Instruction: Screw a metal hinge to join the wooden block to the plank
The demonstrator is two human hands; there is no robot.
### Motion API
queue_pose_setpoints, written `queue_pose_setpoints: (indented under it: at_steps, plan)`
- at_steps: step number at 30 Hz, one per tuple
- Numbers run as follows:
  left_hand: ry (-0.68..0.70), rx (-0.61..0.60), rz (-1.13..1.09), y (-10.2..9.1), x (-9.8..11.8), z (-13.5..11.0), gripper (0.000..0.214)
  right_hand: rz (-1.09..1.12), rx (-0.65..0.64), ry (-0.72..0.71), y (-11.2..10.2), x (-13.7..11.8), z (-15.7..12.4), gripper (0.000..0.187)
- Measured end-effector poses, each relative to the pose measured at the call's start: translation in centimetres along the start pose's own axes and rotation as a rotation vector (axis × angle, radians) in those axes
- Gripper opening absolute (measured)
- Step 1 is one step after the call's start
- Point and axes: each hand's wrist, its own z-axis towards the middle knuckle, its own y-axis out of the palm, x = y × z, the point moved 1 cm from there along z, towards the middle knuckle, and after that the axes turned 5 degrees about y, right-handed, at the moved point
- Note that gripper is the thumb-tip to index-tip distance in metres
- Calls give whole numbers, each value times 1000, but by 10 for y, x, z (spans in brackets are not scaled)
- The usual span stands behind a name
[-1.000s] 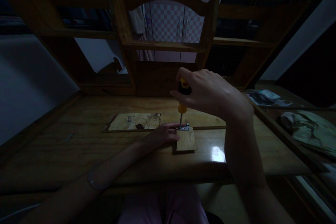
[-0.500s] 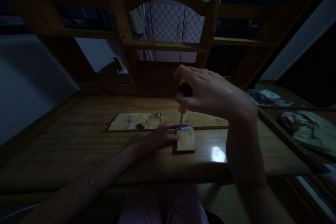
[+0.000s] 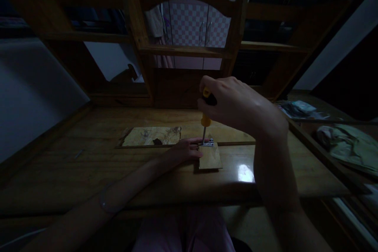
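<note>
My right hand is wrapped round the black and yellow handle of a screwdriver, held upright. Its tip stands on a small metal hinge joining a small wooden block to a long flat board on the wooden desk. My left hand lies on the desk beside the block, its fingers curled against the block's left edge and the hinge. A clear bangle sits on my left wrist.
A wooden hutch with shelves rises at the back of the desk. Crumpled cloth or paper and some papers lie to the right. A small loose screw or nail rests on the desk at left.
My right hand has shifted slightly round the screwdriver handle, as in turning it. The left hand, block and board stay where they were.
</note>
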Motion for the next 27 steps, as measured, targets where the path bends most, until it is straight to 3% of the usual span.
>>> queue_pose_setpoints:
  at_steps: [5, 9, 12, 16, 21, 27]
  plan:
    - [-3, 7, 14, 1, 3, -2, 73, 19, -5, -2, 0, 1, 1, 34]
    - [-1, -6, 21, -1, 0, 1, 73, 71, -15, -65, 0, 2, 1, 26]
    - [15, -9, 19, -3, -4, 2, 72, 25, 16, -18, 2, 2, 1, 24]
    - [-14, 19, 34, -2, -3, 2, 73, -1, 14, 9, 2, 3, 1, 35]
    - [-13, 6, 4, 0, 0, 1, 74, 74, -44, -76, 1, 1, 1, 23]
    - [-9, 12, -26, 0, 0, 0, 74, 13, 14, 6, 2, -1, 1, 29]
